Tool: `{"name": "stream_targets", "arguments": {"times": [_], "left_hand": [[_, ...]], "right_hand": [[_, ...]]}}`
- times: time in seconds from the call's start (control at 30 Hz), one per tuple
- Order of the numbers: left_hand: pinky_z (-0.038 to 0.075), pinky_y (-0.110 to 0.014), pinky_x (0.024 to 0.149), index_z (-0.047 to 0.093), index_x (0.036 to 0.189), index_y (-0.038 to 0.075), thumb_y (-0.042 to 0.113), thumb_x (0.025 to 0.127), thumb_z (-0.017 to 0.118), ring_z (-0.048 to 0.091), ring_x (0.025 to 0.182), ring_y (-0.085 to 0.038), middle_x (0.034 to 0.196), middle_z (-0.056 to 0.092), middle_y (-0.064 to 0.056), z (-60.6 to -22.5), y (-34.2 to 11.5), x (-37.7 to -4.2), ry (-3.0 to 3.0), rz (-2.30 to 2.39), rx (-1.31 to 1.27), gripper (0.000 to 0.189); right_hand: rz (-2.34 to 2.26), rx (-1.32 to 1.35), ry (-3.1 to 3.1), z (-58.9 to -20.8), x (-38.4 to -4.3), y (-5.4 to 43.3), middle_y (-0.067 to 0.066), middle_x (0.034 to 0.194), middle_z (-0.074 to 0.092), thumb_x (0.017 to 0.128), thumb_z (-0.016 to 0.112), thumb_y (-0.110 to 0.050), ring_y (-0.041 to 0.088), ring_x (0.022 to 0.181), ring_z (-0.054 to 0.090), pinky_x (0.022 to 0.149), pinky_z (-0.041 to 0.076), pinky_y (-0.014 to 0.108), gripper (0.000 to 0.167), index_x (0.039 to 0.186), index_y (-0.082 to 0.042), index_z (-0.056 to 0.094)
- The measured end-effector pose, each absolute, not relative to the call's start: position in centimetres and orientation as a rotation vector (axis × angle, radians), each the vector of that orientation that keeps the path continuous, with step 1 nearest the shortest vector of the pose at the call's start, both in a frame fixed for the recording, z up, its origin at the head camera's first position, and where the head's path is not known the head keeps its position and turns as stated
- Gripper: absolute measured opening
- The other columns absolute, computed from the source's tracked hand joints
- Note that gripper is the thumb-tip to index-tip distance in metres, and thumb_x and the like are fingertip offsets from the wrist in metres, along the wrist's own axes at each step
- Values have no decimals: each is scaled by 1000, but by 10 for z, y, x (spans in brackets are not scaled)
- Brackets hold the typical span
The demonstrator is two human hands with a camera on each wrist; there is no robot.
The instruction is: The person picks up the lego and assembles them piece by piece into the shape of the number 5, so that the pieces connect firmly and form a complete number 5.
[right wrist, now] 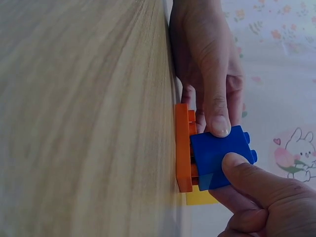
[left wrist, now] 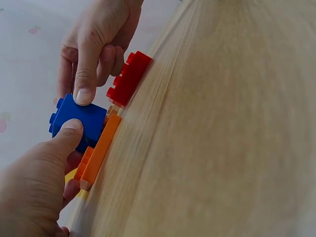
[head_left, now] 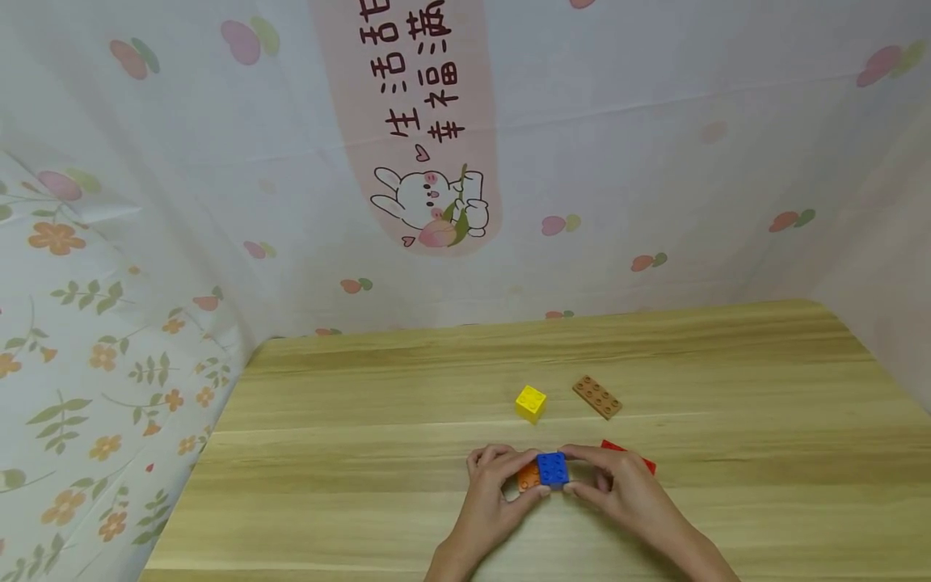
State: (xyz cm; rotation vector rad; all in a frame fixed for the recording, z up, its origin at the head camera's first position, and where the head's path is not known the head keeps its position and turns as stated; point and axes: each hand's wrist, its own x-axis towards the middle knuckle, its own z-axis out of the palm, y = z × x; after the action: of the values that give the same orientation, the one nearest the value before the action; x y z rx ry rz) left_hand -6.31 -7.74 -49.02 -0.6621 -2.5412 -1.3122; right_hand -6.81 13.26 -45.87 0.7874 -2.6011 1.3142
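Observation:
Both hands pinch one blue brick point(head_left: 553, 469) between thumb and fingers, the left hand point(head_left: 489, 495) from its left side and the right hand point(head_left: 631, 487) from its right. Under the blue brick, a flat orange brick point(right wrist: 182, 148) lies on the table with its studs up. Seen in the right wrist view, the blue brick leans a little against those studs; whether it is seated on them I cannot tell. A red brick point(left wrist: 132, 76) lies by the right hand, which partly covers it in the head view.
Beyond the hands, a yellow brick point(head_left: 531, 403) and a flat brown brick point(head_left: 597, 397) lie on the wooden table point(head_left: 349, 420). A patterned cloth point(head_left: 618, 162) hangs behind the table's back edge, and a floral cloth point(head_left: 94, 388) hangs on the left.

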Motion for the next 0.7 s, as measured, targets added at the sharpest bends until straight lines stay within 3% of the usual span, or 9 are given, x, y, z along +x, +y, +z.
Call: {"name": "stream_targets", "arguments": {"times": [0.7], "left_hand": [[25, -47, 87, 67, 115, 15, 35, 82, 70, 47, 98, -9, 104, 66, 9, -490, -77, -64, -2569, -1273, -667, 39]], "right_hand": [[1243, 799, -2637, -459, -70, 135, -18, 56, 36, 74, 78, -14, -5, 49, 32, 42, 30, 16, 37, 108, -4, 68]]}}
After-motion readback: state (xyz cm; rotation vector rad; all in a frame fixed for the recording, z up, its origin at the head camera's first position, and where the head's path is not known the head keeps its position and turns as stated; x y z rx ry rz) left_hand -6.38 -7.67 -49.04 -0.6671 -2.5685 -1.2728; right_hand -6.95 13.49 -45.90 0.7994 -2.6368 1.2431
